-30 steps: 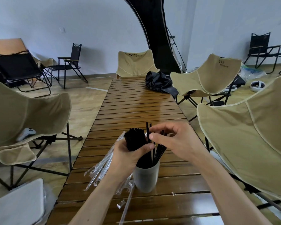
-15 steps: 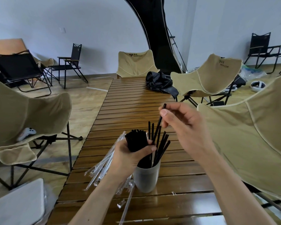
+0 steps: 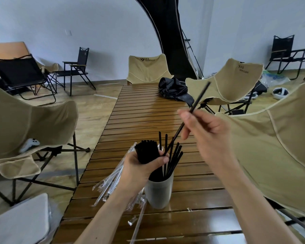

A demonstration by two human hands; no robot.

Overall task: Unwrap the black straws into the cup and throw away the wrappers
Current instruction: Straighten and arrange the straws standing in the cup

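One thin black plastic straw [image 3: 192,111] pinched in right hand [image 3: 208,131].
Left hand [image 3: 141,166] grips one wrapped black straw bundle [image 3: 147,153]; one grey cup [image 3: 158,191], about seven loose straws, near worktop's [image 3: 148,111] front edge.

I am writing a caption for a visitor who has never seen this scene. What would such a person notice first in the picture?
First, the right hand in the middle, raising one thin black plastic straw slantwise above the long slatted wooden table. Just below, the left hand grips a thick bundle of black straws beside a pale grey cup that holds several loose straws. Clear plastic wrappers lie on the table left of the cup.
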